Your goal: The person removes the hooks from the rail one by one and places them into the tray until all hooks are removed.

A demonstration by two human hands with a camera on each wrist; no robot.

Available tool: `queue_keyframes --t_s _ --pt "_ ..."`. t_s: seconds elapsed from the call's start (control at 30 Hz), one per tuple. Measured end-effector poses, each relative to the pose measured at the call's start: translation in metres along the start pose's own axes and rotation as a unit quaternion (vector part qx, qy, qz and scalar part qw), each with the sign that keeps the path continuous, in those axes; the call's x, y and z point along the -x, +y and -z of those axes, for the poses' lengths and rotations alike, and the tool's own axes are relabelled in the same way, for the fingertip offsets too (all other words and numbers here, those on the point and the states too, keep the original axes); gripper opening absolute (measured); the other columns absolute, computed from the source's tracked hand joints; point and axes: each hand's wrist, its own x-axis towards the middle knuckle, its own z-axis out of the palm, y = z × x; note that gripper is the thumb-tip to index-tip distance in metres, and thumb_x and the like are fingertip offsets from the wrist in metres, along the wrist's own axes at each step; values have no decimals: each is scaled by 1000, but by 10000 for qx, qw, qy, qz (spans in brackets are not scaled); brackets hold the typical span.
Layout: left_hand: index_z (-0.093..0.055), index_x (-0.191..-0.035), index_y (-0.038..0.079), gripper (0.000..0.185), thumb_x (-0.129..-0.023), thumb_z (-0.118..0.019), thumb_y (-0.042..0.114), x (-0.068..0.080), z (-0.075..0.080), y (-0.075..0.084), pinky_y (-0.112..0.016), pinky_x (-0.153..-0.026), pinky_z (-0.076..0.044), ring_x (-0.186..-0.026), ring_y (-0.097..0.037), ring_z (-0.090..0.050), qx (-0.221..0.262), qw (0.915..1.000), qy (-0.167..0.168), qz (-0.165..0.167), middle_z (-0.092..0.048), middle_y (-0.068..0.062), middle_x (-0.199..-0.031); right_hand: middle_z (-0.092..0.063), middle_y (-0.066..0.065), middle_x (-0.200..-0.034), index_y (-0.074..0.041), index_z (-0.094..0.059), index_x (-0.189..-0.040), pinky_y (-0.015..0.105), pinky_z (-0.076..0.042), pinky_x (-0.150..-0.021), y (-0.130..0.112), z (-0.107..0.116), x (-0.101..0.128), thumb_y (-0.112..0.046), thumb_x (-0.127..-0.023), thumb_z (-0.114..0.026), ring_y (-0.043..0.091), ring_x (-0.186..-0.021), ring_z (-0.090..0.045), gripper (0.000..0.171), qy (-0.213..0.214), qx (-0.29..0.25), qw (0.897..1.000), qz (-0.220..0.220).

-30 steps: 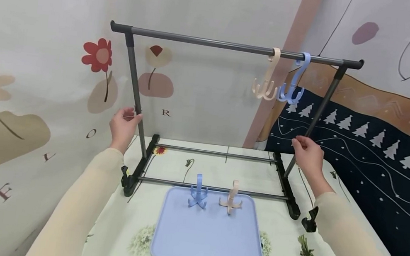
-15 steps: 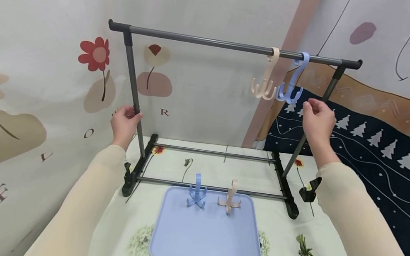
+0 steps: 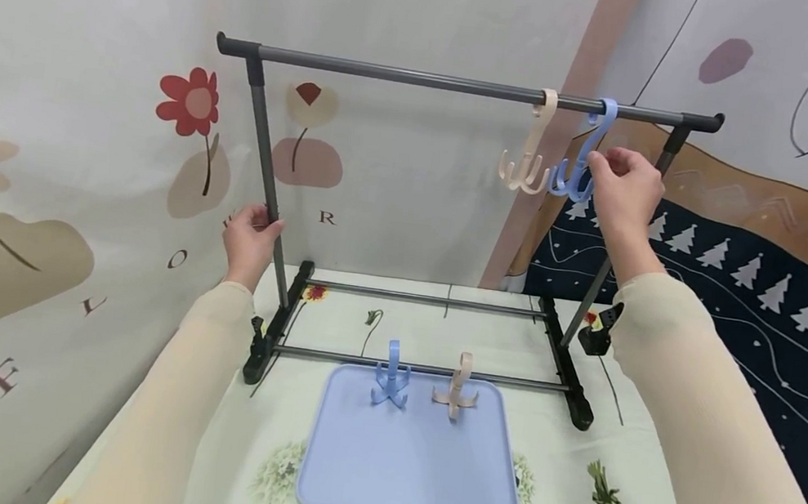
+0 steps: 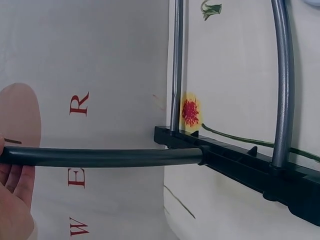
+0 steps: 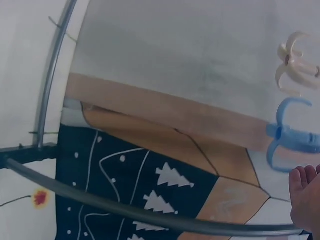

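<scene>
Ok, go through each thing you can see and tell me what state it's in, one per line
Left hand: grips the rack's left post.
Right hand: fingers at the hanging blue hook.
Hanging blue hook: on the top bar.
Hanging beige hook: on the top bar, untouched.
Blue hook on tray: standing upright.
Beige hook on tray: standing upright.

A pale wall hanging (image 3: pixel 77 127) printed with red and tan flowers and scattered letters fills the left and back. To the right hangs a dark cloth (image 3: pixel 749 272) — white fir trees, tan band above. Below lies a floral tablecloth (image 3: pixel 617 472) — evenly lit.
</scene>
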Motion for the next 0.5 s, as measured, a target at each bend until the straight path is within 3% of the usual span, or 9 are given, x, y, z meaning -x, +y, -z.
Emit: queue_keyframes --t_s 0.5 --pt "-58 -125 1 32 -98 -64 17 1 -1 1 -41 -99 -46 -114 -27 -60 -19 10000 -23 15 -62 -15 -123 -63 9 -129 -10 -63 -131 29 -47 -100 -14 -27 -4 -39 -96 -63 18 -117 -59 45 270 -60 9991 -324"
